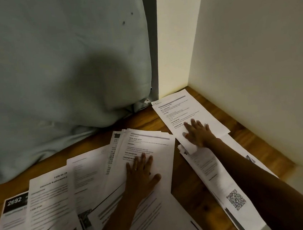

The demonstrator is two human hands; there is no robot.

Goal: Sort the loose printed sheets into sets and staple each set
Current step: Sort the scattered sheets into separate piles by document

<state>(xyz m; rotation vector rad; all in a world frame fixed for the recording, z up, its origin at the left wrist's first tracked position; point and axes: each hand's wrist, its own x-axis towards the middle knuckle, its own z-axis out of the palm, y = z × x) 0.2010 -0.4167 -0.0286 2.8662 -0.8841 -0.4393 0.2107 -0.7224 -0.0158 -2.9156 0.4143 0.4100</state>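
Wood floor (pixel 144 121): far sheet (pixel 182 111) lies diagonal under right hand (pixel 197 132).

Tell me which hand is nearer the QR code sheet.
Right. The right hand lies flat on a sheet just beyond the QR code sheet, its forearm crossing over it. The left hand presses the middle stack, across bare floor.

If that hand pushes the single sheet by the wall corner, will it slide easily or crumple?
The single sheet lies flat on the smooth wooden floor, so it would probably slide easily under the flat right hand. It looks thin, so lifted by one edge it would likely droop. Pushed against the wall, it might buckle.
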